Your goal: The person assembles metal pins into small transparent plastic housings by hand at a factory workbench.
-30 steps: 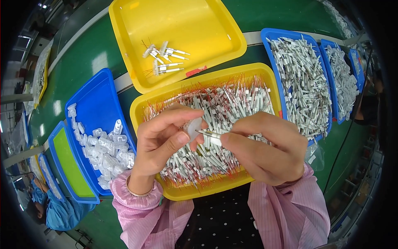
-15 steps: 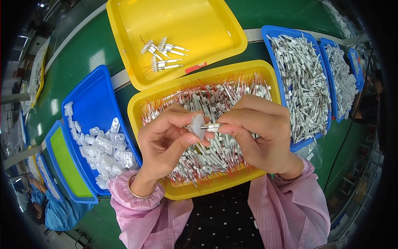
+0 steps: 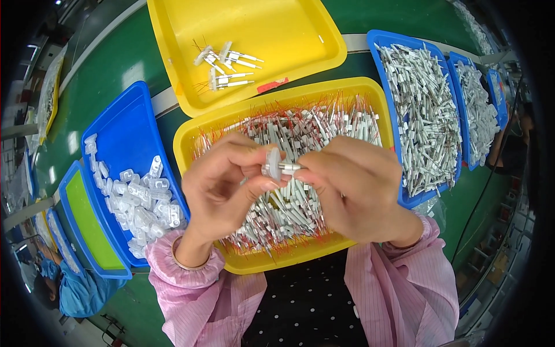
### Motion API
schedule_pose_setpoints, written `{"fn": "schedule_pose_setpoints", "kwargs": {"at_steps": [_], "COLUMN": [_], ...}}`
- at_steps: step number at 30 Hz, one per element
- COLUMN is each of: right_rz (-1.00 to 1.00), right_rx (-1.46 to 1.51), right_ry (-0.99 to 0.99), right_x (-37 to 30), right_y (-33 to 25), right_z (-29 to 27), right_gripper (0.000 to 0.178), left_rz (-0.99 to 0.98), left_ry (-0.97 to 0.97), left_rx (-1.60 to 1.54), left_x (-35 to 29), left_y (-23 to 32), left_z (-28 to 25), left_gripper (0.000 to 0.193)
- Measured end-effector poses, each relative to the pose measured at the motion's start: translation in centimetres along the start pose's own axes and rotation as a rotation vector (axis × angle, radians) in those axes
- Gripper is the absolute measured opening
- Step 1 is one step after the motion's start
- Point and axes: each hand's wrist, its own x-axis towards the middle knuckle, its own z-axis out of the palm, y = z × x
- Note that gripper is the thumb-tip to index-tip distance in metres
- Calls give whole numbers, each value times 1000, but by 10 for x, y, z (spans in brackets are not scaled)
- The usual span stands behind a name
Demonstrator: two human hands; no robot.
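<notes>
Over the near yellow tray [image 3: 289,261], my two hands meet around one small assembly. A translucent white plastic cap [image 3: 273,162] is pinched between the thumb and fingers of my left hand [image 3: 219,188]. My right hand [image 3: 358,191] grips a thin metal-and-white rod part [image 3: 289,168], whose end meets the cap's right face; how deep it sits in the cap I cannot tell. Beneath the hands, the tray is filled with similar white and metal rod parts [image 3: 289,208] with fine red wires.
Beyond, a second yellow tray [image 3: 277,29] holds several capped rods [image 3: 231,63]. To the left, a blue tray contains translucent caps [image 3: 141,199], beside a green-lined tray [image 3: 89,220]. Blue trays of white rods [image 3: 422,115] and clear parts [image 3: 477,113] stand right. A person in blue [image 3: 84,292] is at lower left.
The cap has turned more edge-on and sits slightly higher, and the rod part shows less length between my hands. My left hand has shifted slightly left.
</notes>
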Motion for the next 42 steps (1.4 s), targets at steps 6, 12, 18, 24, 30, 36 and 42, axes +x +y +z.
{"fn": "schedule_pose_setpoints", "kwargs": {"at_steps": [6,12,18,24,30,36,42], "right_rz": [41,-350,-523,-625,-65,109,1], "right_rx": [-66,-356,-430,-551,272,435,286], "right_ry": [-235,-670,-653,-517,-35,241,224], "right_x": [-5,-21,-16,-2,1,-3,-2], "right_y": [5,6,11,0,4,4,7], "right_z": [3,38,43,2,-36,-16,-17], "right_gripper": [20,8,6,8,22,19,21], "left_rz": [-27,-64,-77,-169,-251,-290,-302], "left_ry": [269,267,237,219,104,51,17], "left_rx": [107,92,98,-72,-425,-538,-523], "left_x": [12,10,11,9,7,6,4], "left_y": [11,12,7,8,5,5,4], "left_z": [-27,-21,-24,-28,-18,-13,-16], "left_gripper": [23,25,25,27,31,35,36]}}
